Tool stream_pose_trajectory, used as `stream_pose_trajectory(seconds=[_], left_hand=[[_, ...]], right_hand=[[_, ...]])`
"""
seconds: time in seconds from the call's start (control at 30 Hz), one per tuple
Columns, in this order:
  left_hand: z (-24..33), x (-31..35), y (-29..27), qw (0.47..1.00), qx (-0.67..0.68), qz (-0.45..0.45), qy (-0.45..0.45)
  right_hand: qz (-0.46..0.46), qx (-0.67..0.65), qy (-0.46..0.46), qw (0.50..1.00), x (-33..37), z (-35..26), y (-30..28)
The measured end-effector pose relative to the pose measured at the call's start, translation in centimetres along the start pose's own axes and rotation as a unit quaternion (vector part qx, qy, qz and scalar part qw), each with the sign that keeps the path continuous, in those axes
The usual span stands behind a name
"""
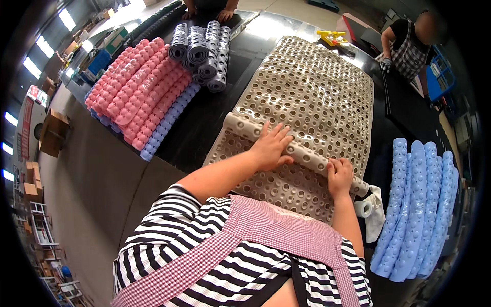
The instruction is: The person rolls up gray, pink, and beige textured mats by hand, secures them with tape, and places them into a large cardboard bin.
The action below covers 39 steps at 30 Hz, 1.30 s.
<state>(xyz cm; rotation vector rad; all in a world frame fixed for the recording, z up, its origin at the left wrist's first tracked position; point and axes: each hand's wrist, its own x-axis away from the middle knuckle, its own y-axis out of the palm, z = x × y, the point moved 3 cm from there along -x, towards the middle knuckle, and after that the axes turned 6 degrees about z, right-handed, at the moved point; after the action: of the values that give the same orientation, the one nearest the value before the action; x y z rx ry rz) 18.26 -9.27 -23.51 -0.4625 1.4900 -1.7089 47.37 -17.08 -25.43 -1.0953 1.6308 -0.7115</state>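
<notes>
A beige bath mat (312,87) with rows of round holes lies over the black table in front of me. Its near part is wound into a roll (307,155) that runs across it at a slant. My left hand (271,148) rests on the middle of this roll, palm down with the fingers spread. Further right, my right hand (340,176) curls its fingers over the roll near its right end. Beige perforated matting (286,192) also shows between the roll and my apron.
Pink rolled mats (138,84) and grey ones (207,51) are stacked at the left, blue rolls (417,204) at the right. Beside my right hand are a white tape roll (363,209) and a cloth (376,217). Yellow tools (332,37) lie beyond; two people stand across the table.
</notes>
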Motion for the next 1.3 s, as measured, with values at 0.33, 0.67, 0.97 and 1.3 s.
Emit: stream_pose_trajectory(seconds=[0.33, 0.67, 0.97, 1.3], left_hand=[[-3.5, -11.4, 1.1, 0.98, 0.021, -0.145, -0.138], [-0.2, -6.4, -1.6, 0.969, 0.015, -0.15, -0.196], [-1.6, -8.5, -0.9, 0.967, 0.027, -0.143, -0.21], [-5.5, -13.5, 1.0, 0.985, -0.04, -0.025, -0.168]], right_hand=[[0.078, 0.055, -0.079, 0.992, -1.6, -1.7, 0.3], [0.046, 0.083, -0.093, 0.991, -1.4, -0.8, 0.4], [0.031, 0.023, -0.116, 0.992, -3.7, -0.1, -0.6], [0.095, 0.048, -0.076, 0.991, -3.6, 0.2, 2.2]])
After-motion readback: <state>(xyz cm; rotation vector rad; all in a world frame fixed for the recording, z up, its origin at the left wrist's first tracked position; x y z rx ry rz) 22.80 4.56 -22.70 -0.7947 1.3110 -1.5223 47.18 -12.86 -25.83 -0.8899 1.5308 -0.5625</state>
